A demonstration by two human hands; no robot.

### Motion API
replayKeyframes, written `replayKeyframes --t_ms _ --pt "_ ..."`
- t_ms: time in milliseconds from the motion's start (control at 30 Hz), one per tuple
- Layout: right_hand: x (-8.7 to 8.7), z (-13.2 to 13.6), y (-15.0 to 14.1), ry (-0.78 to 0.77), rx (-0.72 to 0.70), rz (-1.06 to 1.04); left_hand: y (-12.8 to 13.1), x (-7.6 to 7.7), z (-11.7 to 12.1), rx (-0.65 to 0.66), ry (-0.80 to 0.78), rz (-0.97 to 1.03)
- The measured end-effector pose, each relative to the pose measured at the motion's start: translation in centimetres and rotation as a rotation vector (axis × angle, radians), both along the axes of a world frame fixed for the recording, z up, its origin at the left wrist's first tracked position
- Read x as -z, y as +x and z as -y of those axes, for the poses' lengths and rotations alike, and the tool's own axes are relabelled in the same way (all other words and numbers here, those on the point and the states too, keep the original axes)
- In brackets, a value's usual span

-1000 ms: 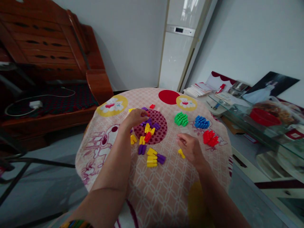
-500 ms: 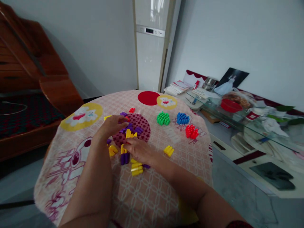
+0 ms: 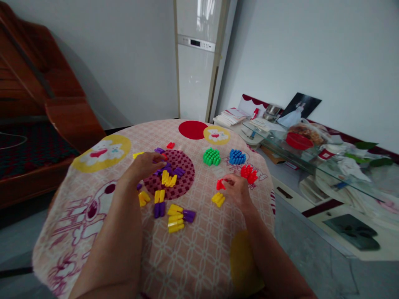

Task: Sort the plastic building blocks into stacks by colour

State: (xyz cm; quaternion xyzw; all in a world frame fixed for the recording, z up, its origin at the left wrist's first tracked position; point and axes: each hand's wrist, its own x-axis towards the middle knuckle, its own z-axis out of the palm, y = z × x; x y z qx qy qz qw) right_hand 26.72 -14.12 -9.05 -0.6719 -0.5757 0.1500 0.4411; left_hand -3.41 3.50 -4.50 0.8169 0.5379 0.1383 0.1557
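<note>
My right hand (image 3: pixel 238 189) pinches a red plastic building block (image 3: pixel 220 185) above the cloth, left of a red block cluster (image 3: pixel 249 174). A yellow block (image 3: pixel 218 199) lies just below it. My left hand (image 3: pixel 146 164) is at the left, its fingers closed around a small red block (image 3: pixel 164 157), partly hidden by the fingertips. Purple blocks (image 3: pixel 178 172) and a yellow block (image 3: pixel 169 178) lie beside that hand. Nearer to me are a yellow-and-purple pair (image 3: pixel 159 203) and several yellow blocks (image 3: pixel 176 218) against a purple one (image 3: pixel 189 216).
A green cluster (image 3: pixel 212 156) and a blue cluster (image 3: pixel 237 156) stand at the table's right. One red block (image 3: pixel 170 145) lies farther back. A patterned cloth (image 3: pixel 199 253) covers the rounded table. At right, a glass-topped cabinet (image 3: pixel 327 166) is cluttered; a wooden seat (image 3: pixel 68 124) stands left.
My right hand has moved right, from the yellow and purple blocks to near the red cluster, and now holds a red block. My left hand stays in nearly the same place.
</note>
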Motion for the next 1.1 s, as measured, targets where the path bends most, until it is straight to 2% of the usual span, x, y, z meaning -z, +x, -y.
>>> replayKeyframes --t_ms 67,133,233,333,500,600,800,867,967,1100 --pt "0.5 0.7 2.1 0.02 0.12 0.03 0.1 0.2 -0.1 0.013 0.002 0.0" --pt "0.5 1.0 3.7 0.032 0.151 0.067 0.3 0.4 -0.1 0.03 -0.002 0.002" --pt "-0.3 0.4 5.4 0.072 0.091 0.164 0.5 0.4 0.0 0.049 -0.02 0.009" --pt "-1.7 -1.5 6.7 0.081 -0.002 0.252 0.7 0.3 0.2 0.06 -0.012 0.02" --pt "-2.5 -4.8 8.7 -0.078 -0.115 0.345 0.5 0.2 0.2 0.047 -0.019 0.039" --pt "-2.6 -5.3 9.4 -0.13 -0.175 0.385 0.3 0.4 0.0 0.027 -0.02 0.04" --pt "-3.5 -4.6 10.4 0.061 0.015 0.324 0.1 0.7 -0.2 0.026 -0.018 0.041" --pt "-3.8 -4.5 10.8 0.093 0.039 0.318 0.1 0.7 -0.3 0.033 -0.016 0.026" --pt "-3.6 -4.6 10.9 0.088 -0.021 0.396 0.2 0.8 -0.4 0.048 -0.001 -0.002" --pt "-2.8 -4.7 10.1 -0.05 -0.144 0.639 0.2 0.9 -0.4 0.061 0.002 -0.019"
